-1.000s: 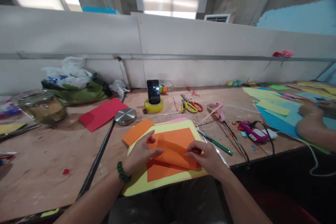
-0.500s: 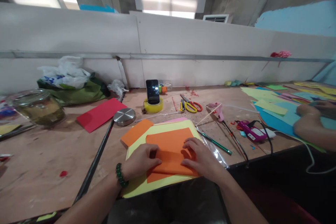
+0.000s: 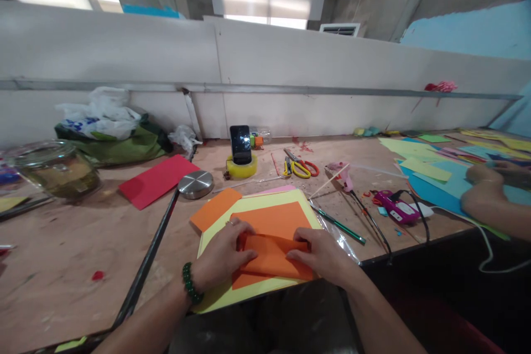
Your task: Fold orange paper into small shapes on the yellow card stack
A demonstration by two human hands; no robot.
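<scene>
An orange sheet of paper (image 3: 276, 254) lies in front of me with its near part folded over. My left hand (image 3: 226, 251), below which sits a green bead bracelet (image 3: 191, 283), grips the left end of the fold between thumb and fingers. At the right end, my right hand (image 3: 321, 254) pinches the same fold, its fingertips partly hidden behind the paper. Under the orange sheet is a stack of pale yellow paper (image 3: 215, 301). A smaller orange piece (image 3: 215, 208) lies at the stack's upper left.
Beyond the stack are a phone (image 3: 240, 144) on a yellow tape roll (image 3: 241, 167), and scissors (image 3: 301, 168). A green pen (image 3: 342, 225), a pink glue gun (image 3: 344, 177) and a magenta device (image 3: 396, 206) lie rightward. Another person's hand (image 3: 483, 182) rests over coloured paper at far right.
The folded part of the orange sheet is now raised and rolled further away from me. Fingers of both hands have curled closer round its ends.
</scene>
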